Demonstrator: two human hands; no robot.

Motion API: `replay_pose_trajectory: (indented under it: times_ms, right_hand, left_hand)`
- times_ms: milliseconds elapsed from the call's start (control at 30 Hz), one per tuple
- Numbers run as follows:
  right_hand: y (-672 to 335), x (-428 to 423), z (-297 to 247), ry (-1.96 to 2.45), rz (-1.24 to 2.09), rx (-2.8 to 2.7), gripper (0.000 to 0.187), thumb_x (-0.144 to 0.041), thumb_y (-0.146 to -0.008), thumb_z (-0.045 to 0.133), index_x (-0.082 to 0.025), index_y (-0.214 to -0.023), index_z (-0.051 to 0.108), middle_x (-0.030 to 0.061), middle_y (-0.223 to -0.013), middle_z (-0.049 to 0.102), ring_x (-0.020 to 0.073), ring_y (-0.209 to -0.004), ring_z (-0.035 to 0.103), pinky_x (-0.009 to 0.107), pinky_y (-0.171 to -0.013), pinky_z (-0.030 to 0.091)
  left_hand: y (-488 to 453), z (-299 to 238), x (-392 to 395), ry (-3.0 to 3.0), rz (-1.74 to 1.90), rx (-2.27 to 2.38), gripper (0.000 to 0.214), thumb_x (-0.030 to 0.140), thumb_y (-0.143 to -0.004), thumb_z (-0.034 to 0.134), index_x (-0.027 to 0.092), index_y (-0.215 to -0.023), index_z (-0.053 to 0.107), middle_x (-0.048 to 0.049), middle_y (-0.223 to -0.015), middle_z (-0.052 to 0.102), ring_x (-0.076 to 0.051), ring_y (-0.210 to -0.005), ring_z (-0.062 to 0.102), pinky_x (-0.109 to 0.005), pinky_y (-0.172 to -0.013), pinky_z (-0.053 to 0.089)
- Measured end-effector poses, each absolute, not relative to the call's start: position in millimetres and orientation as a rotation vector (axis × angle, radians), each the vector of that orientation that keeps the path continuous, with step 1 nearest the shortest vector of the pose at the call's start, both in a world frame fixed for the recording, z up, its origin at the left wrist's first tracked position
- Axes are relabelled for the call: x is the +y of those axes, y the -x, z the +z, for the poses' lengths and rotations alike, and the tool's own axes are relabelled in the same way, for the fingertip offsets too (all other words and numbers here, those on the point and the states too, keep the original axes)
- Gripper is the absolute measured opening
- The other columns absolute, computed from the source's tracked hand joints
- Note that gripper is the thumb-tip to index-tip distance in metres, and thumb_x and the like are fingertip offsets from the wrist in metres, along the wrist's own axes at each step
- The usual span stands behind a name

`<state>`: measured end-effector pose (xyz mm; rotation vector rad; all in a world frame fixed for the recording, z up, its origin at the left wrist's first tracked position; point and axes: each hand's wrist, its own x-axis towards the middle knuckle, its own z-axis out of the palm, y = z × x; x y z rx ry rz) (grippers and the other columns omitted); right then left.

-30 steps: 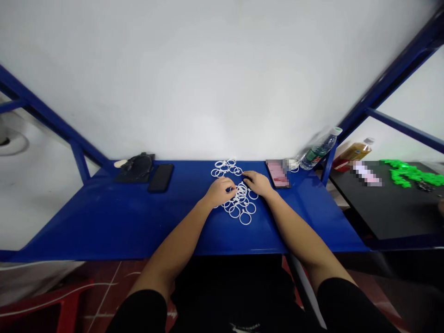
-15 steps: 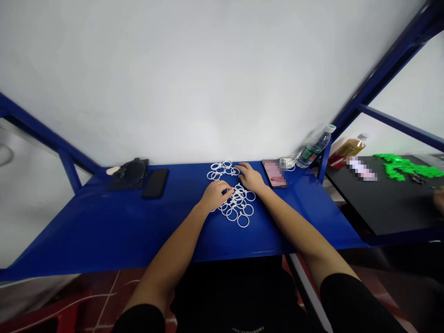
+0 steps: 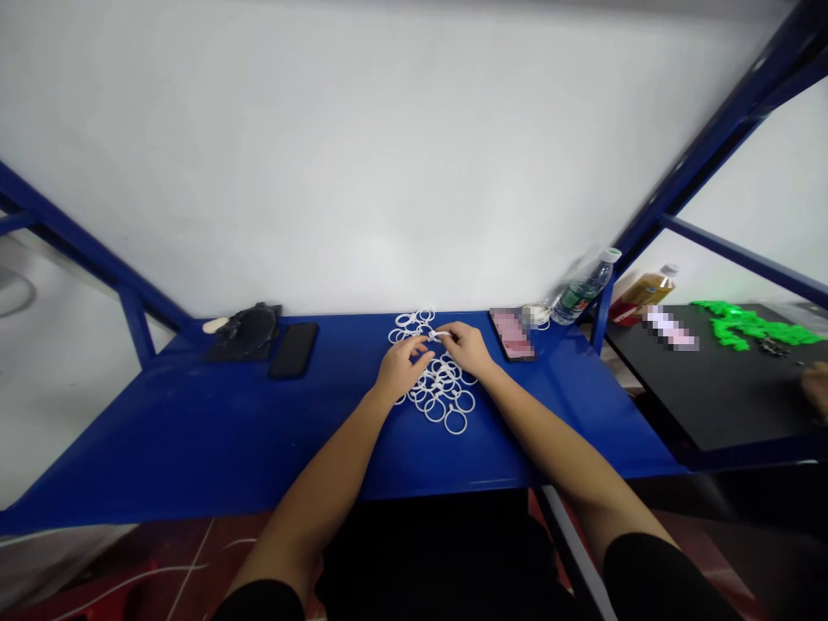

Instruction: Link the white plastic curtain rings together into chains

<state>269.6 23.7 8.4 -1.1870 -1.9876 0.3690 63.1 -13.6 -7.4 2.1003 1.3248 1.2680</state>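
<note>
A pile of white plastic rings [image 3: 455, 421], each with a small knob or eyelet, lies on the blue table in front of me. A smaller group of similar rings [image 3: 406, 321] is farther back, near the wall. My right hand [image 3: 467, 350] pinches one white ring [image 3: 441, 334] between thumb and fingertips, just above the gap between the two groups. To its left, my left hand [image 3: 402, 371] hovers over the pile's left edge. Its thumb and fingers are apart, with nothing visible between them, and it hides some rings.
On the blue table [image 3: 213, 431] a black phone [image 3: 293, 350] and a dark plastic item [image 3: 249, 332] lie left. A pink-screened phone [image 3: 513, 334], white cable [image 3: 543, 317] and water bottle [image 3: 586, 289] stand right. Green pieces [image 3: 754, 323] and another person's hand [image 3: 816, 388] are at the neighbouring black table.
My right hand has drawn back slightly and now pinches a ring. The left hand's fingers have opened and lifted from the pile. The view has tilted slightly.
</note>
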Motion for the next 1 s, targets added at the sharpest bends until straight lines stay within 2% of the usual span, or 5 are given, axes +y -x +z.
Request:
replay_pose_trajectory:
  times_ms: [200,333,567,867,1000]
  right_hand:
    - [-263,-17,14,1.038,0.363,-2.029,0.031,-0.036,-0.107,0.053,-0.025,-0.128,0.074,0.0071,-0.097,0.076,0.0212,-0.090,0.070,0.035,-0.085,0.055]
    - [-265,-26,14,0.915,0.352,-2.109,0.037,-0.034,-0.111,0.045,-0.026,-0.137,0.070,0.0075,-0.098,0.076,0.0230,-0.093,0.068,0.040,-0.091,0.054]
    - [-261,-25,7,0.992,0.377,-1.935,0.028,-0.034,-0.104,0.059,-0.027,-0.127,0.073,0.0081,-0.108,0.076,0.0213,-0.090,0.070,0.036,-0.081,0.059]
    - [-251,-28,3,0.936,0.446,-1.896,0.028,-0.029,-0.105,0.053,-0.027,-0.123,0.074,0.0076,-0.108,0.076,0.0214,-0.099,0.072,0.037,-0.089,0.059]
    - [-250,-29,4,0.955,0.483,-1.919,0.031,-0.033,-0.104,0.056,-0.026,-0.131,0.071,0.0074,-0.108,0.075,0.0184,-0.083,0.069,0.033,-0.079,0.058]
  left_hand:
    - [-66,-7,-17,-2.044,1.443,1.246,0.017,0.034,-0.098,0.067,0.022,-0.106,0.075,-0.0045,-0.099,0.080,-0.019,-0.088,0.075,-0.034,-0.087,0.060]
    - [-66,-7,-15,-1.997,1.474,1.241,0.020,0.033,-0.099,0.066,0.022,-0.111,0.076,-0.0048,-0.098,0.081,-0.018,-0.086,0.076,-0.032,-0.083,0.061]
    - [-66,-3,-19,-2.235,1.395,1.298,0.013,0.028,-0.096,0.067,0.025,-0.096,0.080,-0.0029,-0.091,0.081,-0.020,-0.085,0.075,-0.038,-0.088,0.058]
    - [-63,1,-20,-2.309,1.435,1.289,0.018,0.031,-0.097,0.063,0.025,-0.089,0.078,-0.0014,-0.079,0.078,-0.019,-0.075,0.072,-0.037,-0.084,0.055]
    - [-63,0,-20,-2.311,1.455,1.301,0.020,0.030,-0.099,0.061,0.025,-0.089,0.078,-0.0019,-0.080,0.079,-0.019,-0.076,0.072,-0.037,-0.085,0.055]
